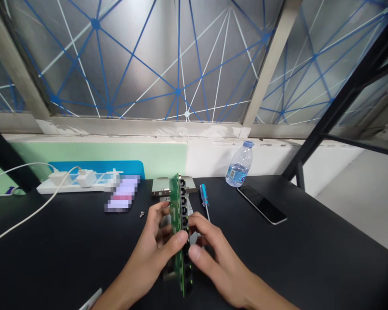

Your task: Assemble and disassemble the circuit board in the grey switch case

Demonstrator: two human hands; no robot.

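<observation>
A green circuit board (175, 193) stands on edge in front of me, a row of black network ports (184, 211) along its right side. My left hand (160, 243) is closed on the board, its thumb pressing across the port edge and its fingers behind. From the other side my right hand (213, 254) grips the ports with thumb and forefinger. Partly hidden behind the board, grey metal casing parts (160, 185) rest on the black table. A blue-handled screwdriver (204, 196) lies just right of the board. Several small screws (142, 214) sit to its left.
A water bottle (239, 165) stands against the wall at the back right, near a dark phone (261, 204). At the back left are a white power strip (80, 183) with cables and a blurred-out, phone-like rectangle (123, 193). Black metal posts (302, 150) frame the table (297, 262).
</observation>
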